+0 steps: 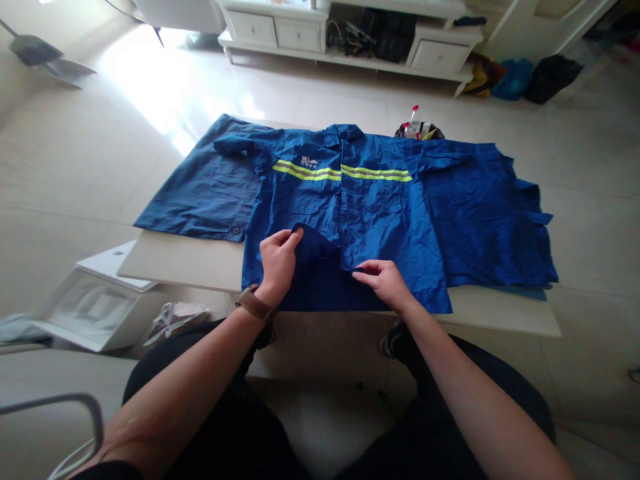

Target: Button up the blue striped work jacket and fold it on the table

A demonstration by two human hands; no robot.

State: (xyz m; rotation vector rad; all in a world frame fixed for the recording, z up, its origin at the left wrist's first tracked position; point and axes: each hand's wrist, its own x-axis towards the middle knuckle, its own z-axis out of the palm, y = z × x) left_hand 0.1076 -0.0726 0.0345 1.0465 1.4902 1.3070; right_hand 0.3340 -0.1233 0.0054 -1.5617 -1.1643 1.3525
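A blue work jacket (385,227) with yellow-and-grey reflective stripes lies front side up, its collar toward the far side. My left hand (280,260) pinches a raised lower corner of the left front panel, which is folded back and shows the darker inside. My right hand (383,280) pinches the lower front edge near the middle opening. Short sleeves spread out to both sides. Under the left sleeve is another blue garment (200,193), and more blue cloth (490,220) lies beneath the right side.
The clothes lie on a low pale table (175,260). Behind it are a bag with bottles (419,129) and a white TV cabinet (300,37). A white box (95,300) and a plastic bag (175,320) are at the near left. A dustpan (45,57) is at far left.
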